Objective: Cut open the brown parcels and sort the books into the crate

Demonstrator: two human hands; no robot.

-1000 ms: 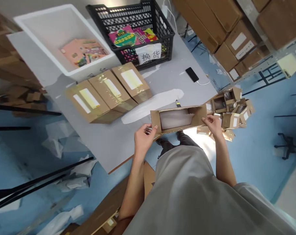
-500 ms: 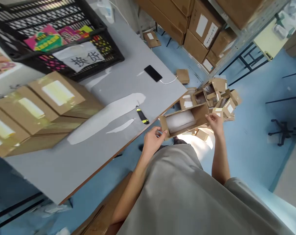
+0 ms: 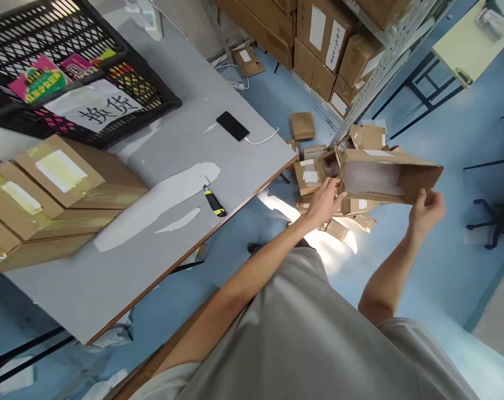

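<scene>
An open cardboard box (image 3: 420,180) is held up in front of me, tilted so that its pale inside shows. At its left end, my left hand (image 3: 325,201) pinches the cardboard edge. The fingers of my right hand (image 3: 427,212) are closed on the lower edge near the opposite end. Behind and below the box lies a heap of opened cardboard boxes (image 3: 310,173) on the blue floor, partly hidden by it.
On the grey table (image 3: 122,289) lie a black-and-yellow utility knife (image 3: 214,201) and a phone (image 3: 233,126) on a cable. Taped boxes (image 3: 74,172) and a black crate (image 3: 151,91) with colourful packets stand there too. Shelving (image 3: 385,66) with cartons rises beyond the heap.
Both hands have carried the open box to the right, away from the table edge and over the heap. It is tipped more, showing more of its inside. The camera view has shifted right.
</scene>
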